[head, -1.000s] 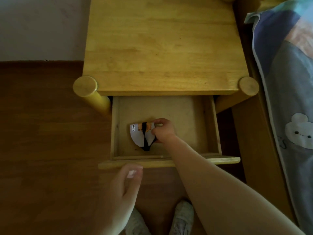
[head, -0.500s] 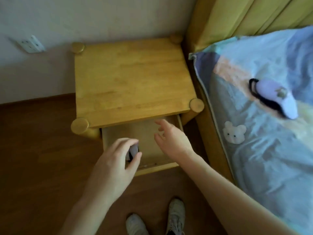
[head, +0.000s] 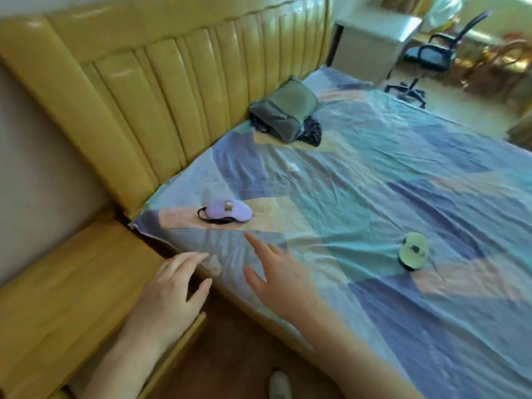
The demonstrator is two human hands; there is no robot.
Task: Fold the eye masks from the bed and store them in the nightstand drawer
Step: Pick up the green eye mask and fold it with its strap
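My right hand (head: 283, 279) is out over the bed (head: 374, 197) edge, palm down, fingers spread, index pointing twd the purple eye mask (head: 227, 210); holding nothing. Forearm runs in from bottom right. Left hand (head: 172, 295) hangs lower, above the nightstand (head: 66, 286) corner & drawer (head: 172, 349) front, fingers loosely apart, thumb out, also empty.

Purple mask lies flat on the sheet near the headboard (head: 161, 90), black strap looped at its left end, just ahead of my right index, not touching. Green eye mask (head: 413, 250) sits further right on the bed, well apart from both hands; looks folded but blurry, can't say for sure. Olive bag (head: 285, 110) up by the headboard, office chair (head: 431, 50) in bg.

Vs 0.5 s ago: view swung from nightstand to bed. Both hands were over the open drawer then; now right hand has moved across onto the bed side, left trails by the drawer. Drawer inside is now hidden from view, so the mask put there isn't visible
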